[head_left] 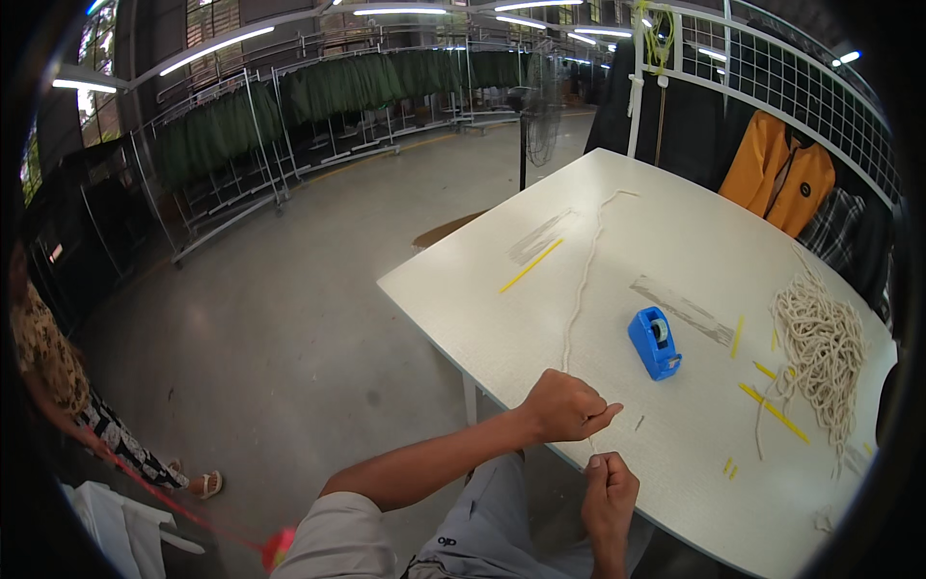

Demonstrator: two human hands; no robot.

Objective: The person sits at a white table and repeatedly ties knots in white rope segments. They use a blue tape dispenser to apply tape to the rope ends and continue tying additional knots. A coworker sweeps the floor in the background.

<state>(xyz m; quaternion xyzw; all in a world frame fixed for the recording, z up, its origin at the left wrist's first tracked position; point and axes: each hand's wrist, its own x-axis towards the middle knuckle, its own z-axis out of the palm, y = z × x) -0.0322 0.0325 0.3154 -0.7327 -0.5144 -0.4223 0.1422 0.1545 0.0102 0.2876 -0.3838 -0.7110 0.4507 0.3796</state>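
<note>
A length of off-white cord [581,281] runs from the far part of the white table [499,340] towards me. Its near part passes into my left hand [568,407], which is closed around it with the knuckles up. Just below, at the table's front edge, my right hand [611,483] pinches the cord's near end between thumb and fingers. A short stretch of cord shows between the two hands; the tip is hidden. Beyond them stands a blue tape dispenser [655,344] with a roll of clear tape in it.
A tangled heap of cord [821,347] lies at the right, beside yellow strips [774,412]. Another yellow strip [531,265] lies far left. An orange jacket [785,174] hangs on a white mesh rack [767,72]. At left stands a person [54,354]; garment racks [362,87] line the back.
</note>
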